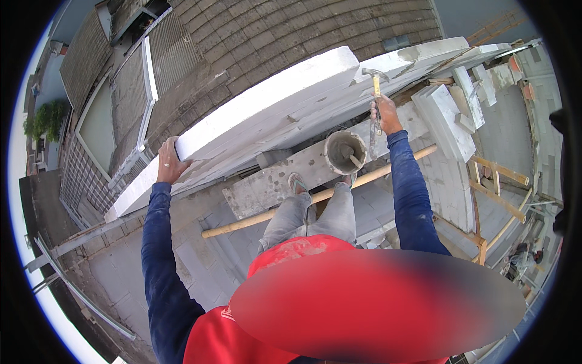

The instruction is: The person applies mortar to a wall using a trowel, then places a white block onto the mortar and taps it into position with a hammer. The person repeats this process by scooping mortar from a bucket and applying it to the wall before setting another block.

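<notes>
My right hand (387,115) is closed around a hammer (377,85) with a yellow band on its handle, its metal head up beside the top of a white block wall (267,100). At the left, my left hand (171,161) grips the end of a white block (197,134) in the wall's top course, thumb on the near face and fingers over the top. Between my arms, a mortar-smeared bucket (344,132) holds a trowel (353,159), its blade partly hidden. The bucket stands on a grey plank (276,179) by my feet.
A bamboo pole (260,222) runs along the plank's near edge. White blocks (445,115) are stacked to the right, beside a bamboo frame (500,193). Tiled roofs (267,30) lie beyond the wall. A lower grey surface (212,267) shows beneath the platform.
</notes>
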`<state>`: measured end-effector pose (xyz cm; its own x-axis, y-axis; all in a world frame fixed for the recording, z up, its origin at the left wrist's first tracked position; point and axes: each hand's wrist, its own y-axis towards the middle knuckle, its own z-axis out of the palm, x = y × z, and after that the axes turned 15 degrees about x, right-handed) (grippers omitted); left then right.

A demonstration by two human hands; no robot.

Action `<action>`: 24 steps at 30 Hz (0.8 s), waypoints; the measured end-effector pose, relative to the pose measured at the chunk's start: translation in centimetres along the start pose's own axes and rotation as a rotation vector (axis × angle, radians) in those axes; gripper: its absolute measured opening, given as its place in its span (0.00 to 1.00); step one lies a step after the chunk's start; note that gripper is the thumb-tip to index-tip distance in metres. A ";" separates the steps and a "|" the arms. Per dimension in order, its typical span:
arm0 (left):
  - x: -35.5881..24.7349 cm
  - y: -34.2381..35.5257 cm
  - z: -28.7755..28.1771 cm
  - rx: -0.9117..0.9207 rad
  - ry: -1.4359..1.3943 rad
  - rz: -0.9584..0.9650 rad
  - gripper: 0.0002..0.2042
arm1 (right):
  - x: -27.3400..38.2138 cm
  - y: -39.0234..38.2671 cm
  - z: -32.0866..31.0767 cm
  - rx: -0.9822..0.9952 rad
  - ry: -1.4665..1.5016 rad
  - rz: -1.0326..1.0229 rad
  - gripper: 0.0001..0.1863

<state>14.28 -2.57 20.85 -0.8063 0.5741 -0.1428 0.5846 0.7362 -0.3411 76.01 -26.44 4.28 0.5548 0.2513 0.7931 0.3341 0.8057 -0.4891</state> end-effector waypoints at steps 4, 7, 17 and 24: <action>0.0 0.0 0.0 0.009 0.006 -0.017 0.39 | -1.0 0.5 0.7 0.047 -0.046 0.079 0.16; 0.2 0.2 0.2 0.004 0.007 -0.003 0.39 | -1.2 1.0 0.0 0.125 -0.091 0.094 0.16; 0.7 0.0 0.7 0.014 0.040 -0.035 0.40 | 0.8 1.3 -1.3 0.137 -0.264 0.148 0.17; 1.0 0.0 0.7 0.040 0.007 -0.067 0.40 | 0.5 2.3 -0.7 0.078 -0.153 0.192 0.18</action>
<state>13.40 -2.20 20.05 -0.8428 0.5265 -0.1116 0.5249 0.7581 -0.3870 77.54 -24.85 3.30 0.4782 0.4772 0.7373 0.1707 0.7730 -0.6110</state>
